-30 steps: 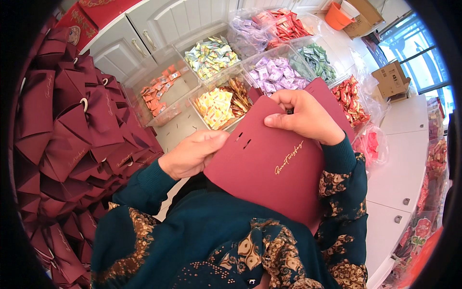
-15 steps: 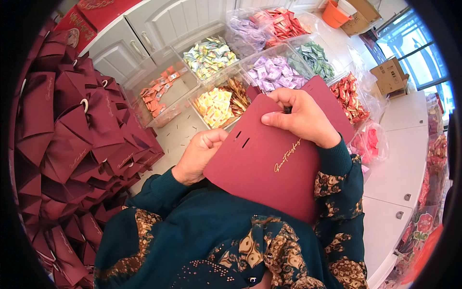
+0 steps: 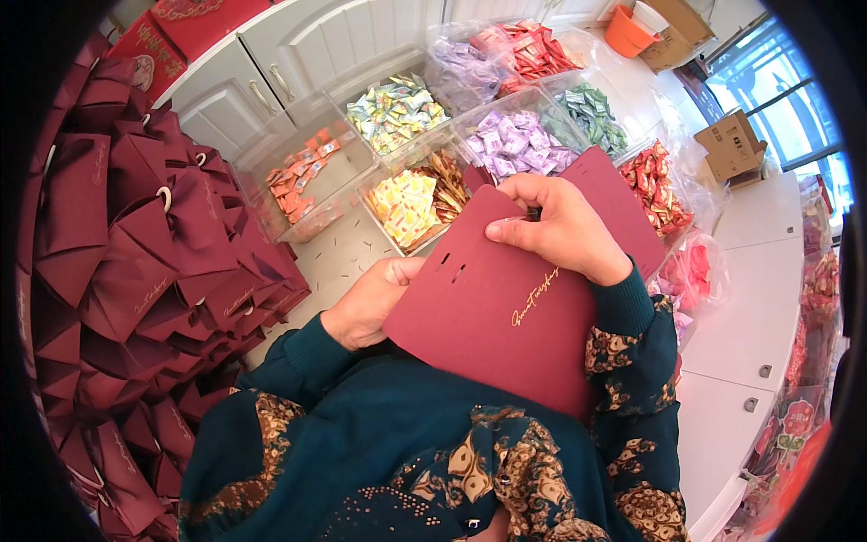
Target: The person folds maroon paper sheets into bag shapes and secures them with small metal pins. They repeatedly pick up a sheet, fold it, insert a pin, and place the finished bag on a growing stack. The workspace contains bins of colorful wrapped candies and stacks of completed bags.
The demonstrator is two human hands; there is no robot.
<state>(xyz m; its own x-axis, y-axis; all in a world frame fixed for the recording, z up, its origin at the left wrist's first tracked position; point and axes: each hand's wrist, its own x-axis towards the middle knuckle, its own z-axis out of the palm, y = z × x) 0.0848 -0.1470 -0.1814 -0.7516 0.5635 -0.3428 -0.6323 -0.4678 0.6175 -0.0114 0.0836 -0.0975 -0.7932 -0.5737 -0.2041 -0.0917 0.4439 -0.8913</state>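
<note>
A maroon folding gift box blank [image 3: 492, 312] with gold script and small slots leans over my lap. Its far panel [image 3: 619, 194] spreads out to the right, beyond my right hand. My left hand [image 3: 372, 304] grips the blank's left edge; its fingertips go behind the card and are hidden. At the top edge, my right hand [image 3: 564, 226] pinches the card, thumb on the front face and fingers curled over behind. Beyond the blank are clear bins of small wrapped sweets: yellow packets [image 3: 404, 206], purple packets [image 3: 519, 142] and red packets [image 3: 659, 190].
Folded maroon gift boxes [image 3: 144, 253] with cord handles are piled high at my left. A bin with a few orange packets [image 3: 302, 172] stands ahead-left, before white cabinets [image 3: 348, 45]. Farther off are an orange bucket [image 3: 628, 32] and a cardboard box [image 3: 730, 149].
Both hands keep their hold on the blank. The blank has tilted slightly, and one slot in its front panel looks less open than before.
</note>
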